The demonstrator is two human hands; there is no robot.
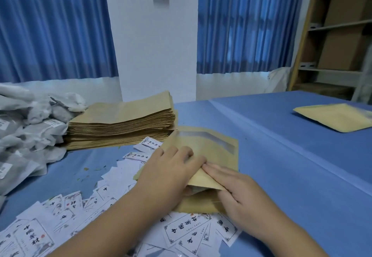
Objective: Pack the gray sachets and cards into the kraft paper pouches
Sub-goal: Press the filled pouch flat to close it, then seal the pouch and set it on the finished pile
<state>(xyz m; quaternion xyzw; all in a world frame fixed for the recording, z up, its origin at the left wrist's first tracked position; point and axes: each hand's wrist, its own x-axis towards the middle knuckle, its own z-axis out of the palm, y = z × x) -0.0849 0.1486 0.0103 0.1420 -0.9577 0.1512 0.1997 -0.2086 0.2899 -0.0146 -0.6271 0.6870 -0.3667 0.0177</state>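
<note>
Left hand [171, 168] and right hand [239, 192], fingers straight (tip to tip), flat atop the kraft pouch [213, 146].

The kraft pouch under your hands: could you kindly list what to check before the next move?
1. Left hand and right hand both rest on the kraft pouch: ok.
2. Pouch mouth closed: near edge lifted, not ok.
3. Sachet inside: cannot tell.
4. Card inside: cannot tell.
5. Pouch stack, gray sachets, cards lie nearby: ok.
</note>
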